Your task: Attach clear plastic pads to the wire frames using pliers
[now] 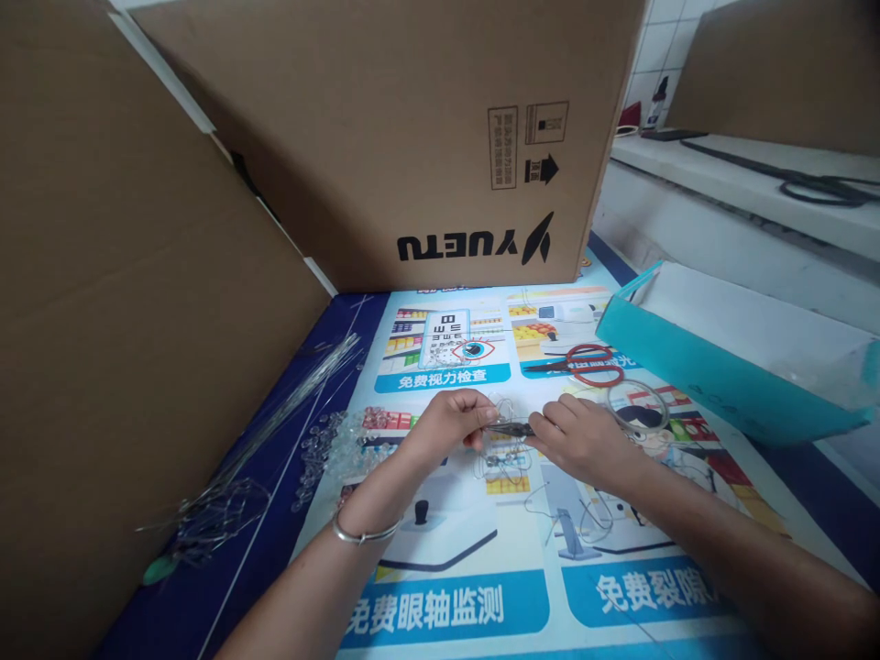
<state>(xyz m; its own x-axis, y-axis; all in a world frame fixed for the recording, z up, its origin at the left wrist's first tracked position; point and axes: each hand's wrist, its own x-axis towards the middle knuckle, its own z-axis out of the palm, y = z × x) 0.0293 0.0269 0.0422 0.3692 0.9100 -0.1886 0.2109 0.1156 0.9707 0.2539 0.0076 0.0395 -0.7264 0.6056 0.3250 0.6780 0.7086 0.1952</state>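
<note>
My left hand [454, 423] is closed in a pinch on a thin wire piece [500, 466] bent into loops, part of which hangs below the fingers. My right hand [581, 438] is wrapped around small dark pliers [510, 428]. Their jaws point left and meet the wire close to my left fingertips. Fingers hide the handles, and whether the jaws are fully closed is too small to tell. Beyond my right hand lie red-handled scissors [597, 365], with a coil of silvery wire [638, 406] beside that wrist.
Clear beads [330, 449] are scattered left of my left forearm. A bundle of wires [292, 403] lies along the cardboard wall [171, 275]. Another printed cardboard panel [385, 137] stands at the back. A teal box [715, 353] sits at right; loose bent wires [595, 522] lie on the printed mat [474, 541].
</note>
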